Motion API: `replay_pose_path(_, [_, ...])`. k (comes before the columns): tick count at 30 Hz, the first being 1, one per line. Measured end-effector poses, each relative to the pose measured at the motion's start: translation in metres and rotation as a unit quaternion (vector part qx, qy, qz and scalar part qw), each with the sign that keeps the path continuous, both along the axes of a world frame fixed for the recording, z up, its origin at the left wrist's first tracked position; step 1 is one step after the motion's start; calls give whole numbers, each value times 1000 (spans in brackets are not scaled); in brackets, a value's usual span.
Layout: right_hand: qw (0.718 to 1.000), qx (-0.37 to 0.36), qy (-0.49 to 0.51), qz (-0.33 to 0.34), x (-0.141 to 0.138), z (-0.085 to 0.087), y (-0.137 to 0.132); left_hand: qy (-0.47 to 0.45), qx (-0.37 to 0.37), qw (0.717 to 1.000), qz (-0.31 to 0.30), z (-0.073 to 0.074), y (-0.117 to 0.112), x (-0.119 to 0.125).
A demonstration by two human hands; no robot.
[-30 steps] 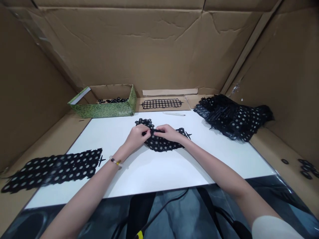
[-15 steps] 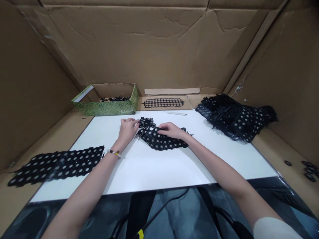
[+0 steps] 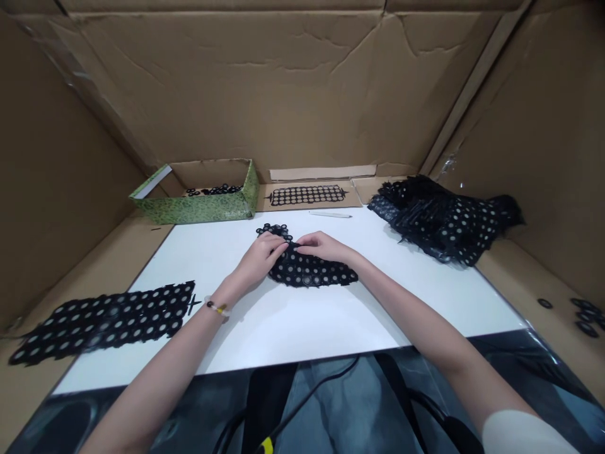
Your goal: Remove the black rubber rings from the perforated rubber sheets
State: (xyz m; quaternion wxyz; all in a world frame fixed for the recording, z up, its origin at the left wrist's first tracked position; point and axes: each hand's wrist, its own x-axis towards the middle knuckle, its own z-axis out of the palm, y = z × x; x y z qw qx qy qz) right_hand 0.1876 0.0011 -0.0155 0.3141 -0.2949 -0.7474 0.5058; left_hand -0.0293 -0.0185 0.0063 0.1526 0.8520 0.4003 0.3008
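Observation:
A black rubber sheet of joined rings (image 3: 312, 271) lies on the white table between my hands. My left hand (image 3: 262, 253) has its fingertips pinched at the sheet's upper left edge. My right hand (image 3: 324, 246) grips the upper edge just to the right, thumb and fingers closed on it. Behind my left fingers is a small heap of loose black rings (image 3: 276, 231). Exactly what sits between the left fingertips is too small to see, but they meet the sheet's edge.
On the left lies a flat ring sheet (image 3: 108, 321). At the back stand a green box (image 3: 203, 209) with loose rings and a cut-out ring frame (image 3: 307, 195) on cardboard. A white pen (image 3: 329, 214) lies nearby. A pile of black sheets (image 3: 444, 221) and several rings (image 3: 588, 315) are at right.
My left hand has moved right, from beside the loose rings to the sheet's edge near my right hand. The view has shifted slightly. My right hand stays on the sheet.

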Motion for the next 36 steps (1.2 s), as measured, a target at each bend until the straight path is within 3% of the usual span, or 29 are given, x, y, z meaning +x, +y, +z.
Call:
replay_pose_path(2, [1000, -4, -11, -23, 4, -1, 3, -53, -23, 997, 58, -3, 8, -5])
replay_pose_path(5, [999, 7, -25, -43, 5, -1, 4, -148, -29, 964, 219, -10, 25, -23])
replay_pose_path(7, [998, 4, -35, -51, 5, 0, 1, -126, 14, 951, 281, -17, 37, -38])
replay_pose_path(9, [997, -11, -44, -69, 3, 2, -2, -44, 39, 956, 289, -24, 44, -49])
replay_pose_path(13, [993, -43, -44, -103, 0, 5, -6, 67, 27, 969, 238, -27, 45, -52])
replay_pose_path(17, [993, -30, -39, -105, -6, 4, -8, -12, 78, 969, 232, -6, 26, -35])
replay_pose_path(18, [993, -22, -37, -110, -8, 3, -9, -32, 84, 973, 213, 0, 20, -30])
replay_pose_path(21, [993, 10, -21, -119, -13, 0, -10, -26, 56, 995, 73, 8, 4, -13])
replay_pose_path(24, [996, 32, -7, -89, -14, -1, -9, -26, 23, 999, 30, 3, -3, 0])
replay_pose_path(28, [998, 30, -40, -40, -5, 1, -4, -80, -47, 994, 58, -6, 3, 2])
replay_pose_path(31, [995, 25, -82, -55, 1, 4, -2, -159, -87, 973, 140, -8, 17, -11])
replay_pose_path(34, [991, 9, -108, -80, 4, 6, -2, -238, -46, 930, 275, -11, 35, -35])
replay_pose_path(36, [991, -1, -110, -78, 5, 6, -3, -193, 25, 926, 324, -14, 44, -51])
